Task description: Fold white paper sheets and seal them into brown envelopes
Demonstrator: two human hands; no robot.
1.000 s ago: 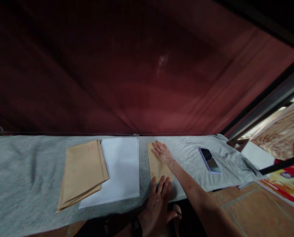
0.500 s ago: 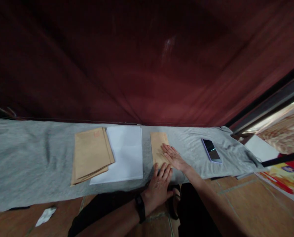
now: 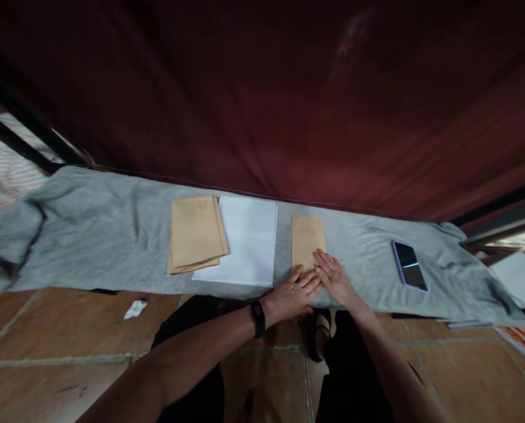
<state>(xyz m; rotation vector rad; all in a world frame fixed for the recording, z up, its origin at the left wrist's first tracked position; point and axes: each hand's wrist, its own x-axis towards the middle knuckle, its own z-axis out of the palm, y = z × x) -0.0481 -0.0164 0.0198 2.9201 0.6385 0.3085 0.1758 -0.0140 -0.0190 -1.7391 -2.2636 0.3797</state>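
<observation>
A narrow brown envelope [image 3: 307, 235] lies flat on the grey cloth, and both hands rest on its near end. My left hand [image 3: 292, 294] is laid flat with fingers stretched across the lower edge of the envelope. Beside it, my right hand [image 3: 336, 281] lies palm down on the lower right part, its fingers extended and its fingertips close to my left ones. Left of the envelope are white paper sheets [image 3: 250, 241], partly covered by a pile of larger brown envelopes [image 3: 196, 232] with small red print.
The grey cloth [image 3: 99, 229] covers a long narrow surface against a dark red curtain [image 3: 245, 129]. A phone [image 3: 410, 267] in a purple case lies to the right. A crumpled white tissue [image 3: 135, 309] is on the tiled floor [image 3: 46, 335].
My view has shifted, showing more of the cloth's left end. My left hand has moved up onto the envelope's lower edge, and my right hand has slid down towards that edge.
</observation>
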